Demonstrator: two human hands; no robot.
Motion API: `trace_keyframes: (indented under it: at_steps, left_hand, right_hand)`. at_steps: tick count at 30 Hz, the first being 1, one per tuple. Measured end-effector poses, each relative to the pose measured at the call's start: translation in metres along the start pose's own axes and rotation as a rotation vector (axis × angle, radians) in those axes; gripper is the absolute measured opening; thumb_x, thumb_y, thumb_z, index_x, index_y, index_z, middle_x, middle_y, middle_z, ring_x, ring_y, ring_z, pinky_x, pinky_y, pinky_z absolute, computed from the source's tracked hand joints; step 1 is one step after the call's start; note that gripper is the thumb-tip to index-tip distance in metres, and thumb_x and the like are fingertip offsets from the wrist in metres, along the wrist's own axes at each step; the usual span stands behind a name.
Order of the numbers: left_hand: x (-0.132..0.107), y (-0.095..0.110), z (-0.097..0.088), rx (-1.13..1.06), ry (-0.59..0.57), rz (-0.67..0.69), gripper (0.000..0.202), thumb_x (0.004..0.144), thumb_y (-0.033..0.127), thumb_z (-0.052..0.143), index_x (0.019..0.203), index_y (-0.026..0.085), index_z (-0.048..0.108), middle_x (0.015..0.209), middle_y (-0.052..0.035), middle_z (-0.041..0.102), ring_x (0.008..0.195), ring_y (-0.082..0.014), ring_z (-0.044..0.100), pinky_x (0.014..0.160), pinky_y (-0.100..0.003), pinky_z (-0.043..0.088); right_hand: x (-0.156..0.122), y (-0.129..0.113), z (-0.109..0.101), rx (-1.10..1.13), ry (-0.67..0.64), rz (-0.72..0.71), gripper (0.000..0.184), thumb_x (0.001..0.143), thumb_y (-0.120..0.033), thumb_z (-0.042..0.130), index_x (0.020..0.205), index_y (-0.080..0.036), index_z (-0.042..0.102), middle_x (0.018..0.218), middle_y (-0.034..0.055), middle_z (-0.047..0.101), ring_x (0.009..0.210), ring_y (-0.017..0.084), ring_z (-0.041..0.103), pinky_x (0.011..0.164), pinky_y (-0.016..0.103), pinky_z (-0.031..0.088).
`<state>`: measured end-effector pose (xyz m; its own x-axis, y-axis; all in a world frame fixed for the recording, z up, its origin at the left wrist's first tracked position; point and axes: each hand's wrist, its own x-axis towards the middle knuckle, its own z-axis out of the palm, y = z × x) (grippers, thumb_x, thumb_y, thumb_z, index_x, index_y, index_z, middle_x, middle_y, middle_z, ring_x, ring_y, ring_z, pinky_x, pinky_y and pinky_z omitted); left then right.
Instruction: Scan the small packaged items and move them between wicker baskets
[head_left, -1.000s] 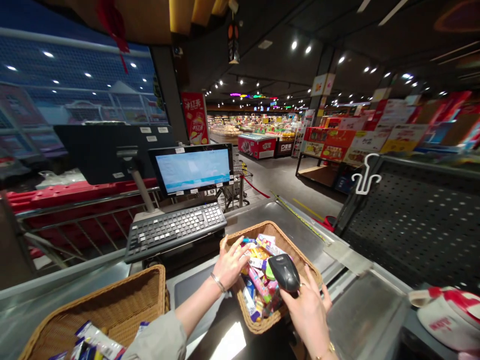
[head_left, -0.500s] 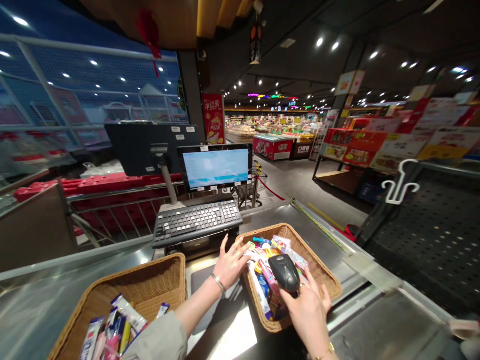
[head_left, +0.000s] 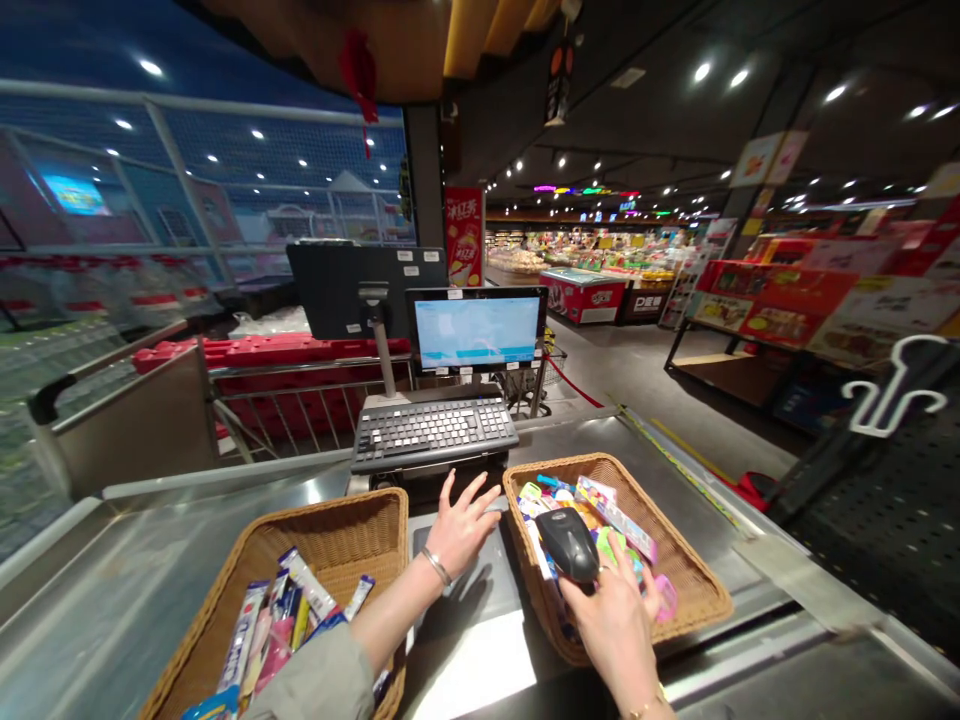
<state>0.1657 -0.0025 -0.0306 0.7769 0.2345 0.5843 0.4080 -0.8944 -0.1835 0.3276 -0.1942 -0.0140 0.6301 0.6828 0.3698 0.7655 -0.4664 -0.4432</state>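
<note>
My right hand [head_left: 616, 620] grips a black handheld barcode scanner [head_left: 568, 543] over the right wicker basket [head_left: 697, 590], which holds several colourful small packets [head_left: 600, 505]. My left hand [head_left: 461, 525] hovers with its fingers spread over the dark scan plate [head_left: 480, 570] between the two baskets and holds nothing. It is just left of the right basket's rim. The left wicker basket [head_left: 330, 530] holds several toothbrush-like packets [head_left: 289, 610] under my left sleeve [head_left: 315, 680].
A keyboard [head_left: 433, 432] and a lit screen [head_left: 477, 330] stand behind the baskets on the steel checkout counter [head_left: 150, 580]. A black perforated panel with a white hook [head_left: 889, 400] rises at the right. Red carts and railings are at the left, shop shelves beyond.
The view has swung left. My left hand came out of the right basket and now spreads over the plate between the baskets. My right hand stays on the scanner.
</note>
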Motion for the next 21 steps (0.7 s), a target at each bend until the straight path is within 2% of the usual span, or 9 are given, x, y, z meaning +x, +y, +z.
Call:
trace_keyframes:
  at_steps: [4, 10, 21]
  left_hand:
    - [-0.011, -0.006, -0.005, 0.012, -0.004, -0.028, 0.012, 0.093, 0.029, 0.057, 0.099, 0.031, 0.067, 0.136, 0.0026, 0.063, 0.139, -0.0233, 0.043, 0.119, -0.061, -0.012]
    - [-0.024, -0.014, -0.012, 0.024, -0.006, -0.06, 0.011, 0.092, 0.029, 0.058, 0.099, 0.029, 0.066, 0.136, 0.0018, 0.063, 0.138, -0.024, 0.044, 0.119, -0.06, -0.013]
    - [-0.046, -0.028, -0.03, 0.046, -0.041, -0.113, 0.014, 0.092, 0.029, 0.058, 0.104, 0.029, 0.066, 0.137, -0.0019, 0.062, 0.139, -0.0249, 0.042, 0.119, -0.064, -0.007]
  right_hand:
    - [-0.001, -0.009, 0.004, 0.03, -0.038, -0.03, 0.033, 0.081, -0.045, 0.057, 0.099, -0.023, 0.075, 0.122, 0.0111, 0.068, 0.137, 0.033, 0.041, 0.115, 0.056, 0.015]
    - [-0.001, -0.02, 0.012, 0.053, -0.055, -0.064, 0.034, 0.08, -0.042, 0.058, 0.104, -0.025, 0.073, 0.119, 0.0077, 0.07, 0.137, 0.032, 0.042, 0.116, 0.058, 0.011]
    - [0.0, -0.041, 0.021, 0.09, -0.104, -0.125, 0.032, 0.078, -0.039, 0.059, 0.105, -0.026, 0.072, 0.127, 0.0081, 0.066, 0.138, 0.031, 0.041, 0.114, 0.056, 0.016]
